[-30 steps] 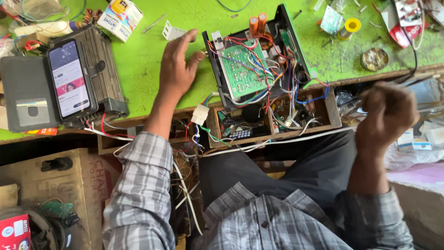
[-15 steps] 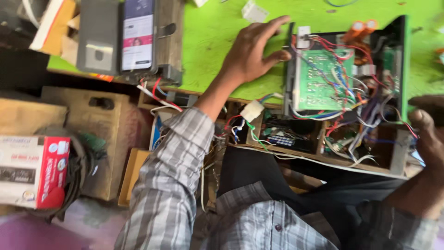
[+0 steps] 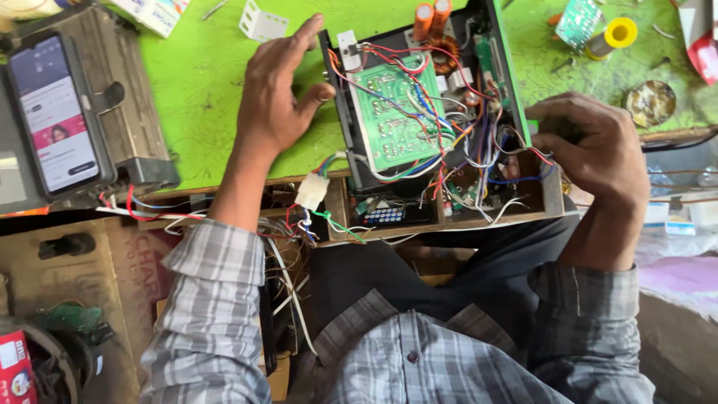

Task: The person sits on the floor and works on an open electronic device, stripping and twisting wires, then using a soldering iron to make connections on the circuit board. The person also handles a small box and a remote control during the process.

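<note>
An opened black electronics chassis (image 3: 338,82) lies on the green tabletop (image 3: 202,97). It holds a green circuit board (image 3: 393,112) under a tangle of coloured wires, with two orange capacitors (image 3: 432,15) at its far end. My left hand (image 3: 280,97) lies flat on the table with its fingers spread, the thumb touching the chassis's left wall. My right hand (image 3: 594,146) is at the chassis's right wall, its fingers curled over something dark that I cannot make out.
A phone (image 3: 56,112) with a lit screen rests on a grey unit at the left. A yellow solder spool (image 3: 618,34) and a round tin (image 3: 649,101) sit at the right. A wooden tray (image 3: 552,200) of parts and a white connector (image 3: 310,191) hang at the table's front edge. A cardboard box (image 3: 75,262) stands below.
My right hand has come in from the right, where it was a raised fist, to the chassis's right wall. The left hand has stayed beside the chassis. The view has swung about.
</note>
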